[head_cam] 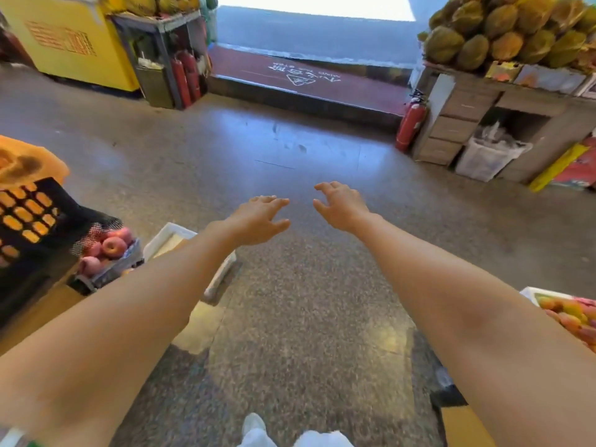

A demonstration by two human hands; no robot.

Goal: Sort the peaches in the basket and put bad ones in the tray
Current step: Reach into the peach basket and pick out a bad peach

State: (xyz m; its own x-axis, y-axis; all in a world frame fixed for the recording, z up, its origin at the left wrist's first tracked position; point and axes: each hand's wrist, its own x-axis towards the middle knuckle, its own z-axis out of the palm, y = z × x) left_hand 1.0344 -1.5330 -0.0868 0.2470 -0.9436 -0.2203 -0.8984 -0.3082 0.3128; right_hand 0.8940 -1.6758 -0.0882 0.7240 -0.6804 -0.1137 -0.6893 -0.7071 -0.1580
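Fingers [278, 202] of the left hand [258, 221] are loosely spread and slightly bent, holding nothing; those of the right hand [342, 208] are spread the same way and hold nothing either. Both hands hover side by side, apart, over the speckled grey stone floor [306, 317], on the near side of the dark red doormat [322, 88]. The mat bears white Chinese characters, a warning triangle and the words "MIND THE STEP", all upside down from here.

Nearer than the mat and to its left lies a shallow white foam tray [167, 235], partly under the left forearm. Just beside it is a low box of reddish-pink round fruit [113, 246], against a black plastic crate [48, 221]. Nearer than the mat on its right, a white foam box [532, 293] holds pink-and-yellow fruit [574, 314]. Whether either lot is peaches I cannot tell.

A red fire extinguisher [411, 124] stands just right of the mat. Left of the mat, a yellow cabinet [64, 37] carries orange writing too blurred to read.
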